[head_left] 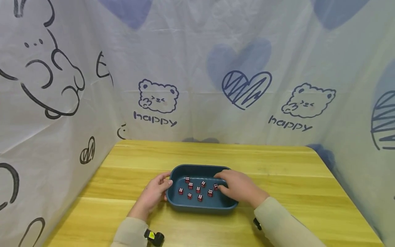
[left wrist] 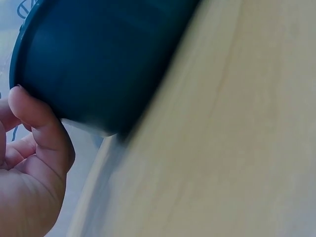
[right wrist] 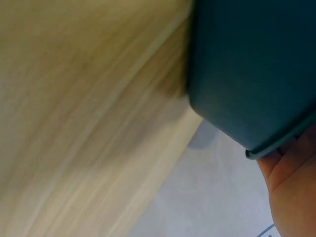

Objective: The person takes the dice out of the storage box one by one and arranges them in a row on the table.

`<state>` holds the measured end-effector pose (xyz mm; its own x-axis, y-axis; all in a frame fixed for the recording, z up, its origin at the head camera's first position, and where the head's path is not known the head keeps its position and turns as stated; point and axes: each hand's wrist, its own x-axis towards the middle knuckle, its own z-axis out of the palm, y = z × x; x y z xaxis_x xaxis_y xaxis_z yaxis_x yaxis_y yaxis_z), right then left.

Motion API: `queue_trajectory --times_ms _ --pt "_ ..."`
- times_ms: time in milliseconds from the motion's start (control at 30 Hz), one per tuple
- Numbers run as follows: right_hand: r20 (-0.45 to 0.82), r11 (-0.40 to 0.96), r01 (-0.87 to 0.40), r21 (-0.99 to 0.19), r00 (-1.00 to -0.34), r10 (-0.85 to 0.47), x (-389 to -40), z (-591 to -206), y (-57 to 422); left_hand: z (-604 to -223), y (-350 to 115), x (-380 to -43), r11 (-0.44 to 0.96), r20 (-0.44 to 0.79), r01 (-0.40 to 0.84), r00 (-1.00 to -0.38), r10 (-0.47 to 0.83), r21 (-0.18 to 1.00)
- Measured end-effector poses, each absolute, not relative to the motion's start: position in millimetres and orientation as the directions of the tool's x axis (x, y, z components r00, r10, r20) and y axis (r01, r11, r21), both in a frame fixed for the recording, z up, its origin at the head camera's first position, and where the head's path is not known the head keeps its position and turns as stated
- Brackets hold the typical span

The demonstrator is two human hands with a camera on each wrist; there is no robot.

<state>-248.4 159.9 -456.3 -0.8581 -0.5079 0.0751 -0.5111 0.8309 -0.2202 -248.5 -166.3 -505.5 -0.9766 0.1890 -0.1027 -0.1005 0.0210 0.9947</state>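
Observation:
A dark teal rectangular tray [head_left: 202, 208] with rounded corners sits on the table, several small red dice [head_left: 198, 189] with white pips spread over its floor. My left hand [head_left: 155, 190] grips the tray's left end, thumb at the rim and fingers against the outside; the left wrist view shows the thumb [left wrist: 37, 111] at the tray's edge. My right hand [head_left: 242, 187] reaches over the right end into the tray. Its thumb and forefinger are spread apart, the thumb tip right beside a tilted die [head_left: 215, 187]. In the right wrist view the tray wall hides its fingertips.
The yellow wood-grain table [head_left: 123, 192] extends around the tray. White cloth [head_left: 197, 113] with bear and heart drawings hangs behind it and at both sides. A dark wrist strap device [head_left: 154, 237] sits at the left sleeve.

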Motion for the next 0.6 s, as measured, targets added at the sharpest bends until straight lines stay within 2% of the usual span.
queue_trajectory --times_ms 233,600 --pt "0.035 0.834 -0.535 -0.136 -0.844 -0.535 -258.4 -462.6 152.2 -503.8 -167.9 -248.9 0.05 -0.112 -0.105 -0.976 0.184 0.993" --pt "0.021 0.828 -0.551 -0.105 -0.833 -0.552 -262.2 -463.8 148.3 -498.9 -164.4 -249.6 0.067 -0.126 -0.116 -0.977 0.175 0.991"
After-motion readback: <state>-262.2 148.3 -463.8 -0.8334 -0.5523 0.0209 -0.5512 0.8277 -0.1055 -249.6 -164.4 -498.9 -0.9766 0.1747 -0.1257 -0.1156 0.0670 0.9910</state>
